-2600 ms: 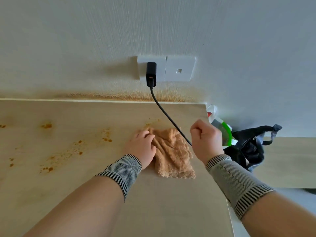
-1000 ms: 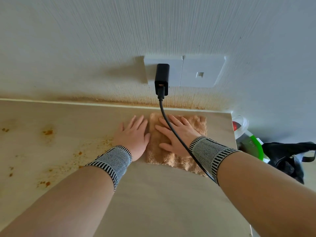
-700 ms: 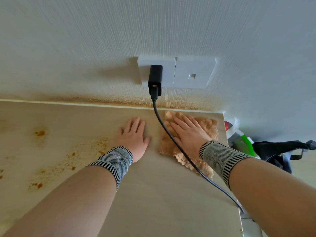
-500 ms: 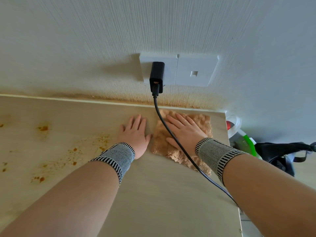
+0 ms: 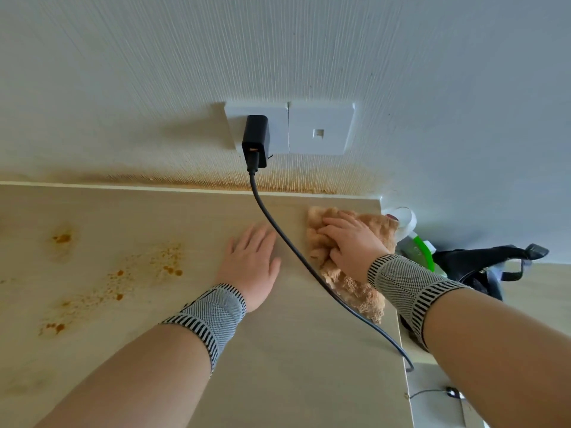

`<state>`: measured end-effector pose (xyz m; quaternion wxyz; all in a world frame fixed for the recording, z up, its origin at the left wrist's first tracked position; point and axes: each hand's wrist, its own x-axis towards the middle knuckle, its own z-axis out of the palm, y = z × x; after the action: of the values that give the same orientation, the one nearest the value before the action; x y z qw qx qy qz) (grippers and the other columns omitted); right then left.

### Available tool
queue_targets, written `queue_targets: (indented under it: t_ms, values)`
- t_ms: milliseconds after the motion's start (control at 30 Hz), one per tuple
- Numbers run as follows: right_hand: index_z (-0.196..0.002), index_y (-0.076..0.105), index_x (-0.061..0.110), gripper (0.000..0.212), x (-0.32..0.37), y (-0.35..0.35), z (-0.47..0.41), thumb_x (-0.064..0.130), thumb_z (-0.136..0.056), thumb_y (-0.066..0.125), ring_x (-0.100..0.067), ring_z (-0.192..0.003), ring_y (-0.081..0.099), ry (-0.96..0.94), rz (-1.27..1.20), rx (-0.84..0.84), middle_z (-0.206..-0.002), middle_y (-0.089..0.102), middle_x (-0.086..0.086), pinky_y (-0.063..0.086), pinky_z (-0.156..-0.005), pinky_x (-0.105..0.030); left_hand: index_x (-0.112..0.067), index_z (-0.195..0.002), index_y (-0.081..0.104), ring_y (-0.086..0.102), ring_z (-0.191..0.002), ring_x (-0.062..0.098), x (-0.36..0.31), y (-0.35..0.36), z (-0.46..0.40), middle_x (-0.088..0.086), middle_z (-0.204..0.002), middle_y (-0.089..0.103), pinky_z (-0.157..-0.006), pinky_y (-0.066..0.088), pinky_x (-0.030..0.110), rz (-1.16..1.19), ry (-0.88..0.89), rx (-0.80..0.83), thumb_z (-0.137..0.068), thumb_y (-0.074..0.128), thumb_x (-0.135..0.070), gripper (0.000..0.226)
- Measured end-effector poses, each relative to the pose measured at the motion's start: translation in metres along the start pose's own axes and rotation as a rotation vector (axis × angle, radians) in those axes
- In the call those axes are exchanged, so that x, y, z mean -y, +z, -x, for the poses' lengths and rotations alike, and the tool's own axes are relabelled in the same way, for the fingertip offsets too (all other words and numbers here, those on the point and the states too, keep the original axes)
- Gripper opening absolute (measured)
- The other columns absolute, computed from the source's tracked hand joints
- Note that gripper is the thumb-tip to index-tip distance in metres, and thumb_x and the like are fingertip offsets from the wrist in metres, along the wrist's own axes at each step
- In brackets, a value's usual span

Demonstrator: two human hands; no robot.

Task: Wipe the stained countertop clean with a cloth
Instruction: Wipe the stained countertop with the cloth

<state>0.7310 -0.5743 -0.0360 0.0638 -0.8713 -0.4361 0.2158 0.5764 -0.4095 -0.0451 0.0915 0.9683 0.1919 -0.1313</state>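
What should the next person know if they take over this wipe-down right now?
Left hand: flat on the bare countertop, holding nothing.
Right hand: pressing the tan cloth down at the back right corner, fingers bunching it slightly.
A black charger cable runs from the wall outlet between the hands and over the right edge.
Done: the area around the hands looks clean.
Left: the orange stains on the left half, untouched, plus staining along the wall base.

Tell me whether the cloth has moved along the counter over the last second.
Yes. The cloth slid right, from under the wall socket to the countertop's right end.
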Motion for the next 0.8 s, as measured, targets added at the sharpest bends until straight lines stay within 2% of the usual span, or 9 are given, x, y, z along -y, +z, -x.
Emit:
queue_targets:
  t_ms: [33,100,200,300,433,567,667,733,800]
  values:
    - [-0.146,0.044,0.032,0.051,0.004,-0.001,0.002,0.021,-0.096,0.047,-0.017,-0.152,0.008,-0.061,0.003,0.034,-0.161,0.026,0.010,0.002,-0.124,-0.039,-0.024,-0.157,0.008,-0.005,-0.151,0.016,-0.007,-0.001,0.002,-0.007,-0.164,-0.003,-0.121,0.007,0.043,-0.001,0.042,-0.006,-0.105,0.020,-0.041,0.056]
    - [-0.144,0.046,0.031,0.049,0.012,0.000,0.009,0.029,-0.096,0.049,-0.018,-0.151,0.013,-0.122,-0.009,0.014,-0.160,0.028,0.008,0.009,-0.124,-0.040,-0.028,-0.157,0.001,-0.007,-0.151,0.016,-0.022,-0.003,0.004,-0.010,-0.164,-0.009,-0.122,0.008,0.044,-0.040,0.135,0.001,-0.105,0.018,-0.042,0.057]
    - [-0.140,0.050,0.032,0.053,0.009,0.001,0.025,0.054,-0.093,0.046,-0.024,-0.135,0.034,0.107,0.001,-0.159,-0.148,0.041,0.002,0.032,-0.114,-0.042,-0.031,-0.157,-0.003,-0.009,-0.151,0.018,-0.037,0.000,0.005,-0.012,-0.164,-0.008,-0.121,0.008,0.049,-0.143,0.222,0.047,-0.105,0.017,-0.043,0.057]
    - [-0.143,0.045,0.028,0.062,0.005,0.007,0.033,0.065,-0.094,0.035,-0.029,-0.134,0.035,0.275,0.140,-0.107,-0.148,0.041,-0.004,0.030,-0.114,-0.043,-0.035,-0.156,-0.004,-0.007,-0.152,0.019,-0.042,0.006,0.003,-0.015,-0.164,-0.006,-0.120,0.007,0.052,-0.153,0.157,0.080,-0.104,0.020,-0.044,0.057]
    - [-0.157,0.021,0.026,0.064,-0.001,0.006,0.022,0.056,-0.101,0.027,-0.025,-0.151,0.007,0.256,0.009,-0.019,-0.166,0.010,-0.001,0.009,-0.122,-0.043,-0.036,-0.156,-0.005,-0.007,-0.151,0.019,-0.043,0.000,-0.013,-0.018,-0.163,-0.009,-0.119,0.010,0.055,-0.133,0.090,0.104,-0.105,0.021,-0.042,0.057]
    - [-0.157,0.017,0.029,0.060,-0.007,-0.009,0.009,0.048,-0.102,0.032,-0.020,-0.152,0.002,0.241,-0.051,0.013,-0.166,0.005,0.004,0.006,-0.122,-0.044,-0.035,-0.156,-0.004,-0.009,-0.151,0.020,-0.038,-0.005,-0.036,-0.018,-0.163,-0.011,-0.119,0.010,0.057,-0.072,0.021,0.107,-0.106,0.023,-0.035,0.057]
    - [-0.156,0.024,0.030,0.054,0.001,-0.011,0.008,0.040,-0.104,0.032,-0.017,-0.151,0.005,0.228,-0.106,0.006,-0.165,0.010,0.009,0.007,-0.121,-0.044,-0.033,-0.156,-0.004,-0.008,-0.151,0.021,-0.039,-0.006,-0.036,-0.018,-0.163,-0.013,-0.119,0.008,0.058,-0.074,-0.004,0.131,-0.105,0.026,-0.032,0.060]
    - [-0.152,0.037,0.031,0.048,0.011,-0.010,0.012,0.029,-0.103,0.034,-0.015,-0.149,0.013,0.180,-0.211,0.020,-0.163,0.021,0.012,0.011,-0.121,-0.040,-0.032,-0.157,-0.005,-0.007,-0.151,0.021,-0.033,-0.006,-0.027,-0.018,-0.162,-0.014,-0.119,0.007,0.058,-0.058,-0.049,0.149,-0.105,0.026,-0.027,0.060]
    - [-0.143,0.051,0.028,0.044,0.017,-0.008,0.017,0.017,-0.102,0.037,-0.016,-0.137,0.039,0.170,-0.405,0.021,-0.156,0.036,0.010,0.030,-0.113,-0.029,-0.031,-0.157,-0.004,-0.007,-0.151,0.020,-0.018,-0.005,-0.013,-0.018,-0.163,-0.011,-0.120,0.008,0.058,-0.048,-0.086,0.144,-0.105,0.026,-0.023,0.061]
